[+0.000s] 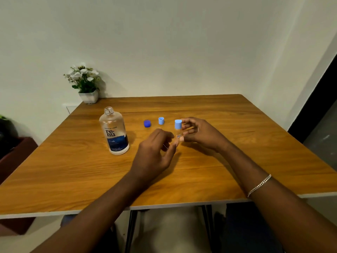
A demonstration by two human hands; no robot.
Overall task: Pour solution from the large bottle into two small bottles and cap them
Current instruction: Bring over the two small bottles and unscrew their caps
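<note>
Large bottle (114, 133) reads "re-nu fresh"; right hand (200, 134) pinches small bottle (178, 129); left hand (155, 152) unclear

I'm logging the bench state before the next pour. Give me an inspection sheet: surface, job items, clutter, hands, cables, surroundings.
Surface: wooden table, no spill seen.
Job's things: large bottle upright, uncapped; dark blue cap and light blue cap loose on the table; small bottle upright, capped.
Clutter: flower pot by the far left corner.
Hands: right hand holds the small bottle; left hand curled beside it, any contents hidden.
Cables: nothing seen.
Surroundings: plain wall behind; bracelet on the right wrist.
</note>
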